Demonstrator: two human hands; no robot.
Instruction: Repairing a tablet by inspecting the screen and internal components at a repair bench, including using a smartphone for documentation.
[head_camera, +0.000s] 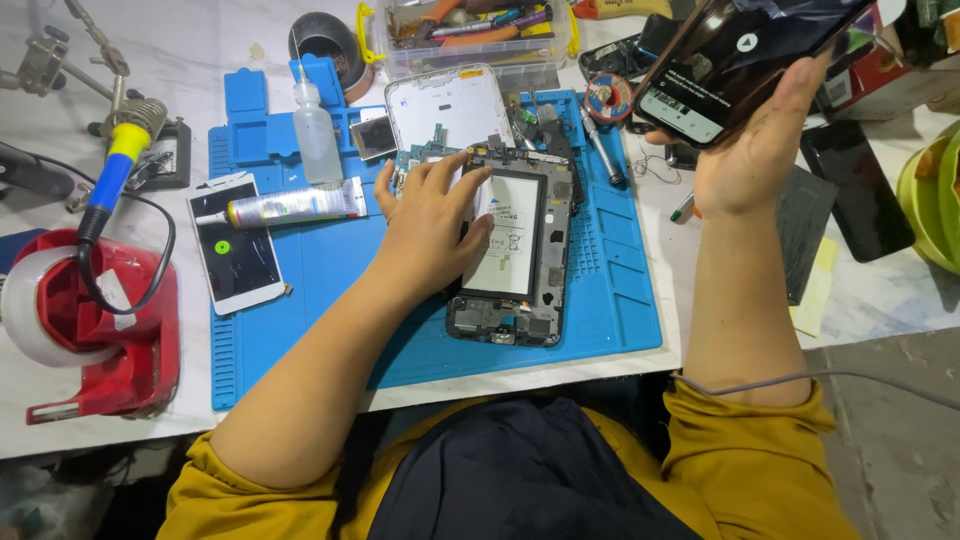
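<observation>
An opened tablet (515, 250) lies on the blue work mat (330, 290), its white battery and dark circuit parts exposed. My left hand (430, 215) rests flat on the tablet's left side, fingers spread across its top edge and battery. My right hand (755, 140) is raised above the table's right part and grips a dark smartphone (735, 60) with a lit screen, tilted toward me. The tablet's white back cover (445, 105) lies just beyond the tablet.
On the mat's left lie a white phone (235, 245), a glue tube (290, 207) and a clear squeeze bottle (315, 130). A red tape dispenser (100, 320) and a soldering iron (115, 165) stand far left. A clear tool box (470, 35) sits behind; dark phone panels (860, 190) lie right.
</observation>
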